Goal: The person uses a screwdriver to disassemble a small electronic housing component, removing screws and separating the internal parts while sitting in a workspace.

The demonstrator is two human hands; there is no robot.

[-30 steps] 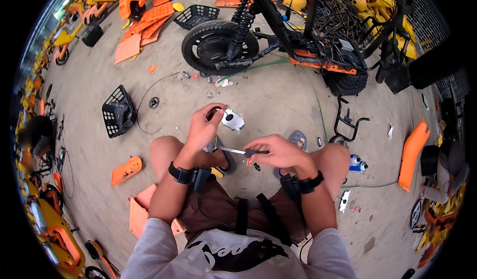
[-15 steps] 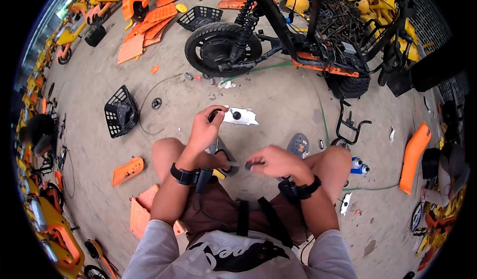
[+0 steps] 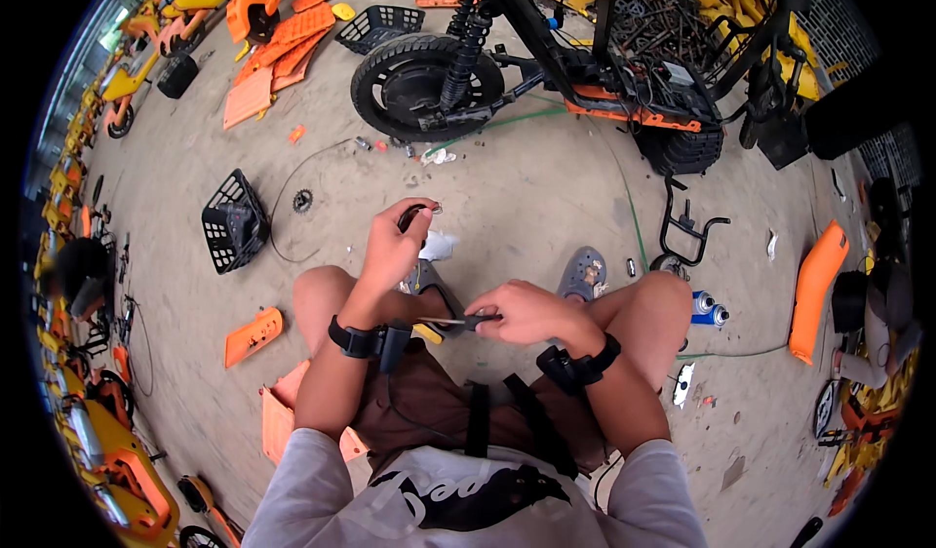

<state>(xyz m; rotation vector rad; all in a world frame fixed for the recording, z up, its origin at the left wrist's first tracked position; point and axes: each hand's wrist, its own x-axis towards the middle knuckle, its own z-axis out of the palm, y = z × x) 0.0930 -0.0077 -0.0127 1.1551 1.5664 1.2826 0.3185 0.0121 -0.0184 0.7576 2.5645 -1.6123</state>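
Observation:
My left hand [image 3: 392, 246] is raised above the floor between my knees. Its fingers close round a small black rounded part [image 3: 413, 215], with a thin metallic bit at the fingertips; its exact kind is not clear. Just below those fingers shows a blurred white piece [image 3: 440, 246], and I cannot tell whether the hand touches it. In my right hand [image 3: 526, 312], lower and over my lap, is a screwdriver [image 3: 475, 322]. Its dark handle is partly covered by the fingers, and its thin metal shaft points left, toward my left forearm.
Ahead stands a stripped scooter frame [image 3: 556, 70] with its rear wheel [image 3: 429, 90]. A black basket [image 3: 235, 221] lies to the left, orange panels [image 3: 283, 51] behind it. To the right are a black metal bracket [image 3: 687, 226], blue spray cans [image 3: 710, 310] and a long orange panel [image 3: 817, 293].
The white piece with a black knob beside my left hand has shifted down and left, and shows smaller. My right hand has moved slightly left, and the screwdriver shows more plainly.

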